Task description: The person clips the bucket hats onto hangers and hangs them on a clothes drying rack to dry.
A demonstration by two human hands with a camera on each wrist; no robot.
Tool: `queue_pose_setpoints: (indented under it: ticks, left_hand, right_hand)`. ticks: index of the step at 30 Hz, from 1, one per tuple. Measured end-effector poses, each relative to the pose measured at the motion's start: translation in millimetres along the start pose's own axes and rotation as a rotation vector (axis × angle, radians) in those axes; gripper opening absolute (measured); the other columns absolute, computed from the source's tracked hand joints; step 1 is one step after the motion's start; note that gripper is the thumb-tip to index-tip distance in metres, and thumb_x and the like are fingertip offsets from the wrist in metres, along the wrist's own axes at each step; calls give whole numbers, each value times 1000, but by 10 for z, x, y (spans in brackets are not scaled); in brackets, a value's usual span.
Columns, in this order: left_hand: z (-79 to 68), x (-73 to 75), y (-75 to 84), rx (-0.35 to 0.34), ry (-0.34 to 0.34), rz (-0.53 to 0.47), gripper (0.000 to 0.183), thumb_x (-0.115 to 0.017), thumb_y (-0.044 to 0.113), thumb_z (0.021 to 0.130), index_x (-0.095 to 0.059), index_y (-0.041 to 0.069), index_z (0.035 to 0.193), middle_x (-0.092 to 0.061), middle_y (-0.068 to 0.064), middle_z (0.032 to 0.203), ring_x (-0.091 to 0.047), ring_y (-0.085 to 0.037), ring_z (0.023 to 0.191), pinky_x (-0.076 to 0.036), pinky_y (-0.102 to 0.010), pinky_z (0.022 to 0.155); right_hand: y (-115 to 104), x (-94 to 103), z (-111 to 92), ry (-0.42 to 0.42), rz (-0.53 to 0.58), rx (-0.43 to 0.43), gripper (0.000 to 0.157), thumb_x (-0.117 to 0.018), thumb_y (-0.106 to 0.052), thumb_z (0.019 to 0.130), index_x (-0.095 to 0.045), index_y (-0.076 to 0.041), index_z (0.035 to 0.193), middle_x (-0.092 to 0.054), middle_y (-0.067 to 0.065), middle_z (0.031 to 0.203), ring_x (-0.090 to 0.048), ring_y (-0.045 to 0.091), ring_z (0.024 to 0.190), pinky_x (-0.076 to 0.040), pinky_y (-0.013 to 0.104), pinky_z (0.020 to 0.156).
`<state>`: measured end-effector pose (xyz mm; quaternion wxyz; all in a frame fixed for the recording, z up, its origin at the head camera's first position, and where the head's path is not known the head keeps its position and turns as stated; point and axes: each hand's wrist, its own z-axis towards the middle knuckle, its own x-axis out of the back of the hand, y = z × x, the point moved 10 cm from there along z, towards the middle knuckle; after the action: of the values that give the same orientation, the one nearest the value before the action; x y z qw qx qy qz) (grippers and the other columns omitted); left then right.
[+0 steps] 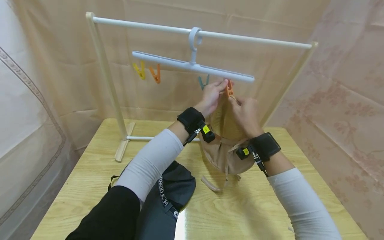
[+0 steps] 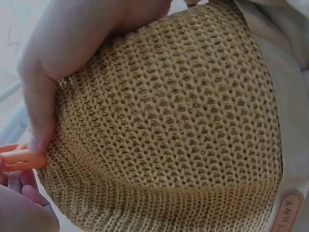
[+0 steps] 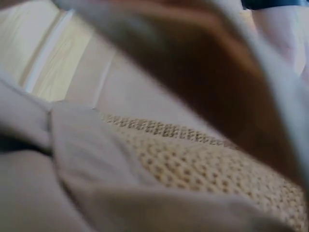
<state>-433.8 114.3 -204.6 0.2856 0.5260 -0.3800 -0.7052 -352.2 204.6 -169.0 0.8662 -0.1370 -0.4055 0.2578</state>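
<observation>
A tan knitted sun hat (image 1: 225, 116) with a fabric brim hangs below the right half of a pale blue clip hanger (image 1: 180, 64). My left hand (image 1: 211, 95) lies along the hat's crown and grips its upper edge, a fingertip against an orange clothespin (image 1: 229, 89). My right hand (image 1: 247, 113) pinches that clothespin, its curled fingers just under it in the left wrist view. One end of the clothespin (image 2: 21, 159) meets the knit; whether it bites the fabric is hidden. The right wrist view holds mostly blurred brim (image 3: 96, 150) and knit.
The hanger hooks over a white rod (image 1: 141, 24) on a wooden stand. Yellow (image 1: 139, 70), orange (image 1: 156, 74) and teal (image 1: 203, 82) clothespins hang from it. A dark cap (image 1: 177, 183) with a lettered strap lies on the wooden table (image 1: 216, 213). Fabric curtains surround it.
</observation>
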Motion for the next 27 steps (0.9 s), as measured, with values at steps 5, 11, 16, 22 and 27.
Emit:
queue_pose_setpoints:
  ticks: [5,11,16,22,27]
  left_hand:
    - [-36,33,-5,12,-21,76,32,-52,20,94,-60,2,119,-63,-13,121,-60,-15,99,-46,-32,94]
    - [-52,119,45,-19,16,101,32,-52,22,95,-60,4,119,-63,-13,122,-59,-14,97,-45,-27,84]
    - [-94,163,84,-14,47,157,34,-51,27,96,-59,5,121,-62,-12,121,-58,-16,97,-44,-27,82]
    - [-169,182,59,0,67,250,34,-50,30,95,-59,10,121,-62,-7,120,-58,-18,104,-44,-36,98]
    - [-179,204,40,-7,78,294,33,-51,30,95,-59,11,121,-62,-6,119,-58,-16,102,-46,-34,96]
  right_hand:
    - [76,-68,10,-56,17,-67,35,-56,-30,93,-72,1,95,-49,7,57,-41,18,50,-30,28,42]
    - [95,-124,55,-106,4,-98,39,-55,-36,92,-71,-2,102,-50,8,62,-42,19,53,-30,29,44]
    - [58,-146,92,-110,8,-93,38,-57,-35,92,-70,-2,103,-69,15,84,-52,22,66,-38,31,53]
    - [124,-174,56,-106,11,-98,34,-59,-32,91,-71,-1,97,-70,16,86,-51,23,67,-37,32,54]
    - [124,-180,41,-109,-7,-76,32,-58,-30,91,-71,-1,99,-69,15,82,-50,22,63,-35,31,50]
